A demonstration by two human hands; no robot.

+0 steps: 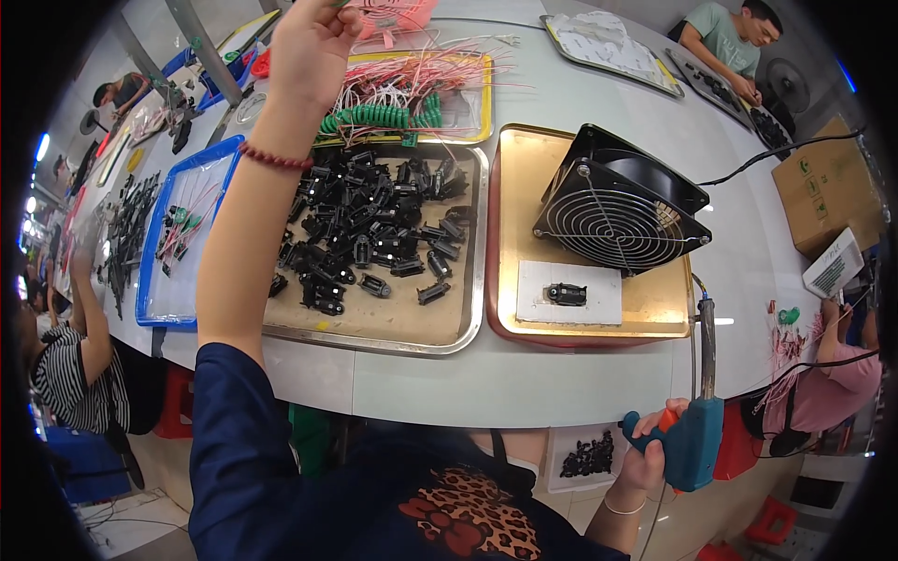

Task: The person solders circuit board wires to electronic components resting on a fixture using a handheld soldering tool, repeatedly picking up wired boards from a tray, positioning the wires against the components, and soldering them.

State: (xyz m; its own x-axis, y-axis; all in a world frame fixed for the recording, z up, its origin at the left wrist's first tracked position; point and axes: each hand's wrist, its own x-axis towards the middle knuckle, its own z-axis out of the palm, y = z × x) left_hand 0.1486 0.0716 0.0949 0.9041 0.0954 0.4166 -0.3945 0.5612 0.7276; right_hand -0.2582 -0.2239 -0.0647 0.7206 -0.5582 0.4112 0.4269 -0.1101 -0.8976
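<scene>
I have the two hands well apart. The left hand [313, 56] is stretched far forward over the surface [412, 383], at the upper edge of my view, with its fingers curled. A sliver of green shows at the fingertips, but the edge cuts it off, so I cannot tell whether they are closed on anything. The right hand [644, 458] is wrapped round the handle of a blue-green soldering gun [694, 447], low on the right, and the metal barrel points upward beside the right edge of a gold-coloured tray [524, 234].

On that tray I see one black plastic part [566, 294] lying on a white block [599, 311], just in front of a black fan [617, 206] with a round wire guard. To the left, under and beside the left forearm, a metal tray [421, 337] holds a loose heap of similar black parts [360, 215]. Behind it, a yellow tray [488, 93] carries a row of green circuit boards [383, 117] with pink and white wires [421, 70]. A blue tray [150, 280] sits left of the forearm, holding a few more wired boards. At upper right, a person [725, 47] in a pale green shirt bends over another tray.
</scene>
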